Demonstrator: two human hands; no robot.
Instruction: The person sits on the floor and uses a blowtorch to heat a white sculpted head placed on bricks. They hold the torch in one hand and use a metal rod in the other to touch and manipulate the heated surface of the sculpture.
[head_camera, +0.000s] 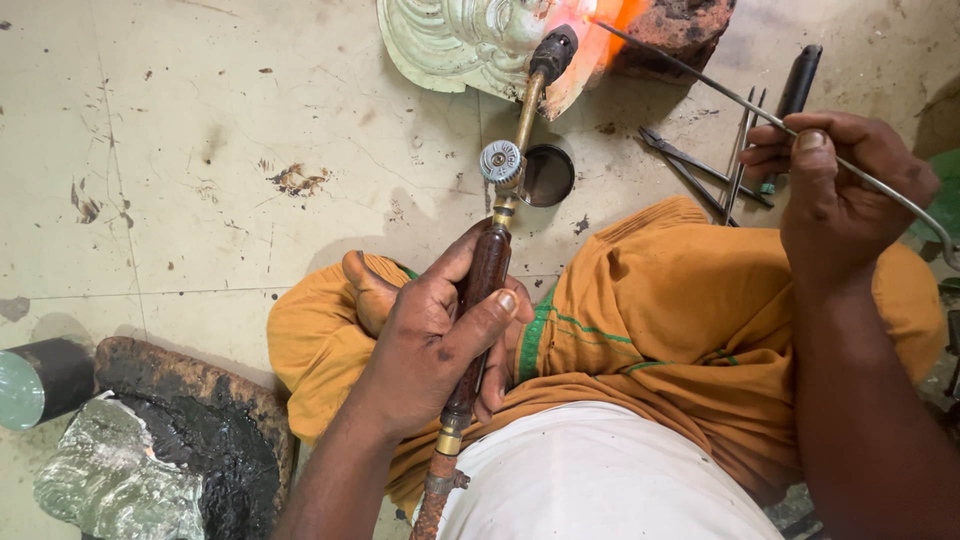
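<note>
On the floor (200, 150), the embossed plate (460, 45) lies ahead with the torch (500, 200) tip at its right edge, a lid (550, 176) just right of the torch valve, tools (720, 160) farther right, and a pitch block (190, 440) near left.

Brass-necked torch (500, 200) with glossy dark wooden grip; thin grey metal rod (700, 80).

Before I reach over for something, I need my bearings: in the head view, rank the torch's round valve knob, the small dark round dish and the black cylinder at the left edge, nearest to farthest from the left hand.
From the left hand:
1. Round valve knob, on the torch just ahead of the hand's grip.
2. Small dark round dish, on the floor right of the knob, slightly farther.
3. Black cylinder, far off at the left edge.
</note>
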